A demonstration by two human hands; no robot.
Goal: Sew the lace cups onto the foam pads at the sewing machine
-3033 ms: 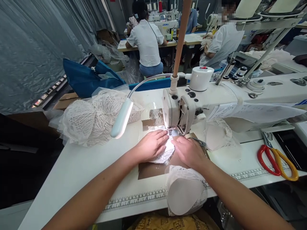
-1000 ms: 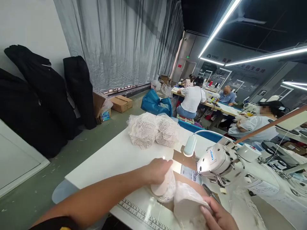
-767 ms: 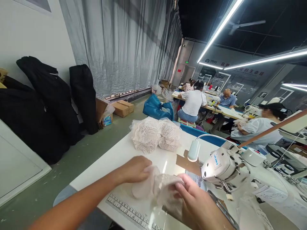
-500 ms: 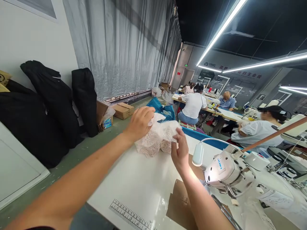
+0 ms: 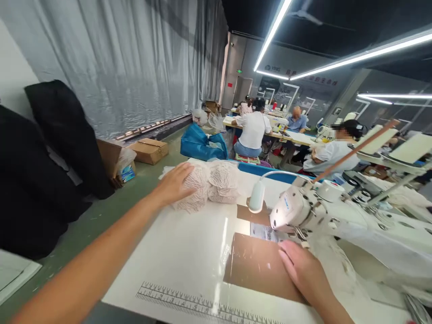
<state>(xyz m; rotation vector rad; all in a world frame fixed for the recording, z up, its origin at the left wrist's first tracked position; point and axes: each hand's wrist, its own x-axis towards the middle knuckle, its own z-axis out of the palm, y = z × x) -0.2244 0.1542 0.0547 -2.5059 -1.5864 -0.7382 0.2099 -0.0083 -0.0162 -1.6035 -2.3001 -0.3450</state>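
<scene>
Lace cups (image 5: 206,185) sit in a pile at the far left of the white table (image 5: 175,252), and I see the left hand (image 5: 175,184) lying against their left side, fingers extended and loose rather than gripping; if that hand shoves forward, I judge the pile could slide over the table's edge to the floor (image 5: 91,220), since lace is light and its mesh could catch on a fingertip. Right hand (image 5: 300,261) is half curled over the brown sheet (image 5: 253,261), just beside the sewing machine (image 5: 290,209); I cannot tell whether it pinches anything; my worry there is fingers straying under the machine's head, or snagging the sheer fabric (image 5: 332,256) to its right and pulling it askew. Half a second ago both hands held a lace piece up over the pile; now no piece hangs between them, the right hand is back by the machine, more of the pile shows, and my view has swung so the machine appears further left.
</scene>
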